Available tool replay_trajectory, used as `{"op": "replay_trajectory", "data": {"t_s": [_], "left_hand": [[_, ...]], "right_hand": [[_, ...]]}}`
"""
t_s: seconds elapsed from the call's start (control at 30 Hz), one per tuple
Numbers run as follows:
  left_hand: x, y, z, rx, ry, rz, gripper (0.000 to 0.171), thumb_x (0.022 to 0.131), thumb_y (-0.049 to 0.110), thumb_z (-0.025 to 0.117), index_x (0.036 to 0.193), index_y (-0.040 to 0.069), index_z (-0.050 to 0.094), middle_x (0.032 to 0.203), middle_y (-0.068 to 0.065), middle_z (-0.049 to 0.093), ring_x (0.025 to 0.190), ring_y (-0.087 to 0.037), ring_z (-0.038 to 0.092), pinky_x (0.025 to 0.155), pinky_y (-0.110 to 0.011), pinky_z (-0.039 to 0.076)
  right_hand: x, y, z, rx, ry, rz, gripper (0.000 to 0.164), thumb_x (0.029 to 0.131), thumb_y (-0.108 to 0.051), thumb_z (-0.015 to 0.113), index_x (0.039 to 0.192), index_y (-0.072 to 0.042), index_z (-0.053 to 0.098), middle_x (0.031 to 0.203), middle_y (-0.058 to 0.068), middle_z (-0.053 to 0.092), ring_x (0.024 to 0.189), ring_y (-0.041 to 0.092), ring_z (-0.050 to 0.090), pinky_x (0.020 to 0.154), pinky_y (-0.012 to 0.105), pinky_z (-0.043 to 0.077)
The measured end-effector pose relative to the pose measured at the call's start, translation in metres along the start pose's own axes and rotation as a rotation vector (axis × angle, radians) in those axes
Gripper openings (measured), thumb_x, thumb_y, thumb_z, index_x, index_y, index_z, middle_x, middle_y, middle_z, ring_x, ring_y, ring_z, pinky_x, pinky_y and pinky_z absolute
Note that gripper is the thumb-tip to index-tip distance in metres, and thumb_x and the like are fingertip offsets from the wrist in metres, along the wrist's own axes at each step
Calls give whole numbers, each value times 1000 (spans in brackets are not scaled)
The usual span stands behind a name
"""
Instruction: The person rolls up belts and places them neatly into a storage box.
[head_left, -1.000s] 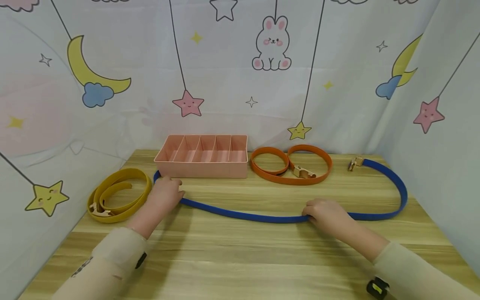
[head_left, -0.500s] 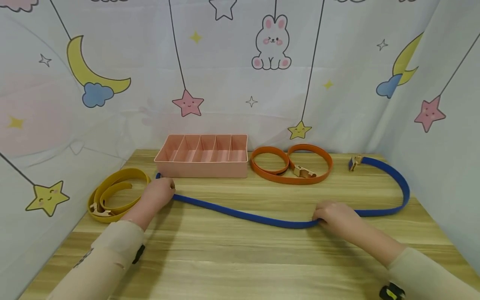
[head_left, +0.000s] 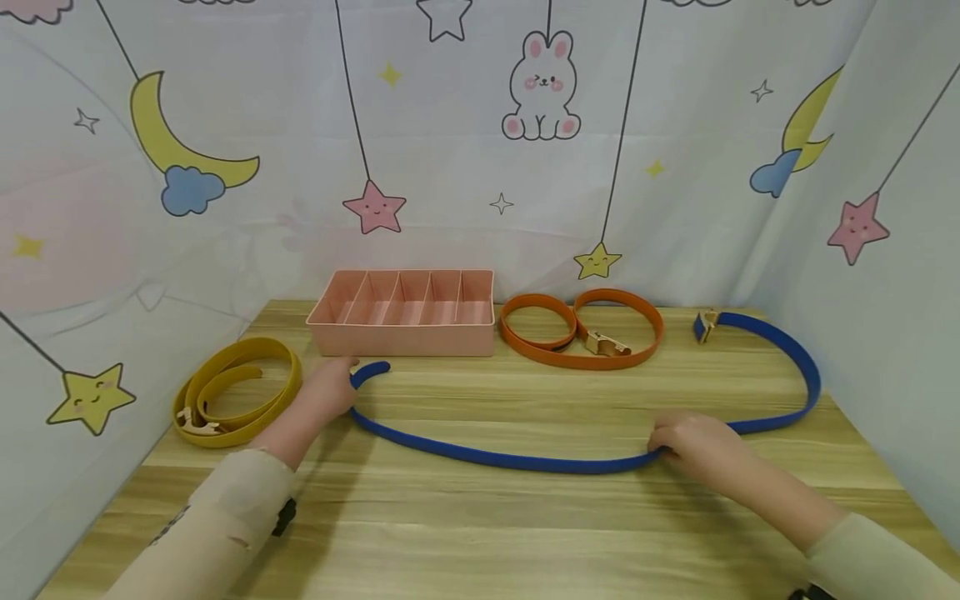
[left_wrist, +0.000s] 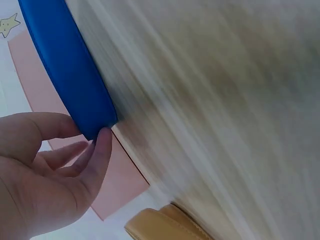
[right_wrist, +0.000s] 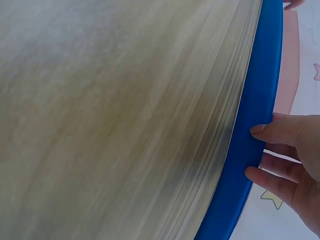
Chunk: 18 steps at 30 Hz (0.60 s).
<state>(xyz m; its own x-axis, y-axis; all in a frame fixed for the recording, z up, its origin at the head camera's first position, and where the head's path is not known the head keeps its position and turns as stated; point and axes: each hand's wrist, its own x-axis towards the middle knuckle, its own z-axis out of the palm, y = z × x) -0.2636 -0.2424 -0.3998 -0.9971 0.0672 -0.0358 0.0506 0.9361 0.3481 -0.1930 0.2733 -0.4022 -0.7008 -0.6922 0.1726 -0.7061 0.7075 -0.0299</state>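
Note:
A long blue belt [head_left: 487, 460] stands on its edge across the table, bowed toward me. Its gold buckle [head_left: 707, 325] lies at the back right, and its free tail curls just past my left hand. Close to that tail my left hand [head_left: 330, 387] pinches the strap; thumb and fingertips meet at its lower edge in the left wrist view. Farther right, my right hand [head_left: 693, 442] pinches the strap between its middle and the right-hand bend. Thumb and a finger [right_wrist: 272, 177] show on the near face of the strap [right_wrist: 240, 135] in the right wrist view.
A pink box [head_left: 401, 337] with several compartments stands at the back, just beyond my left hand. To its right lies a coiled orange belt [head_left: 566, 360] with a gold buckle. A coiled yellow belt [head_left: 281, 404] sits left of my left forearm. Printed curtains enclose the table's back and sides.
My right hand has slid right and toward me along the blue belt. The tail, earlier behind my left hand, now curls out to its right. The strap's middle bows closer to me.

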Motion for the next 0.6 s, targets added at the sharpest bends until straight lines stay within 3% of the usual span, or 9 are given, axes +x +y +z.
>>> {"op": "replay_trajectory", "data": {"t_s": [0.13, 0.23, 0.33, 0.47, 0.6], "left_hand": [[2, 5, 3, 8, -61, 4, 41, 85, -7, 54, 126, -7, 58, 115, -24, 63, 94, -32, 57, 87, -48, 47], [2, 8, 6, -6, -103, -2, 45, 86, -9, 51, 130, 0, 56, 118, -23, 61, 92, -31, 55, 84, -45, 47], [3, 11, 10, -53, -143, 7, 52, 84, -14, 52, 132, 6, 54, 118, -24, 59, 86, -30, 55, 70, -39, 51], [4, 15, 11, -114, -154, 34, 59, 79, -22, 55, 128, 10, 58, 113, -23, 59, 79, -30, 56, 48, -30, 48], [5, 22, 11, -174, -145, 29, 49, 82, -18, 48, 120, 9, 64, 110, -20, 59, 73, -27, 58, 47, -28, 47]], "right_hand": [[-5, 5, -1, -4, -15, 46, 25, 70, 3, 82, 80, -19, 74, 81, -9, 60, 74, 15, 64, 63, 32, 53], [-7, 10, -1, -13, -23, 75, 25, 71, 2, 81, 82, -19, 74, 84, -8, 63, 76, 17, 66, 65, 33, 54], [-7, 16, -1, -16, -24, 88, 24, 71, 2, 81, 82, -18, 74, 84, -6, 65, 76, 19, 66, 66, 35, 54], [-7, 22, -1, -7, -27, 100, 22, 73, 4, 80, 82, -16, 74, 84, -5, 65, 77, 20, 66, 66, 36, 54], [-4, 27, -1, 2, -31, 110, 23, 74, 6, 77, 82, -15, 74, 83, -5, 64, 78, 21, 66, 67, 37, 54]]}}
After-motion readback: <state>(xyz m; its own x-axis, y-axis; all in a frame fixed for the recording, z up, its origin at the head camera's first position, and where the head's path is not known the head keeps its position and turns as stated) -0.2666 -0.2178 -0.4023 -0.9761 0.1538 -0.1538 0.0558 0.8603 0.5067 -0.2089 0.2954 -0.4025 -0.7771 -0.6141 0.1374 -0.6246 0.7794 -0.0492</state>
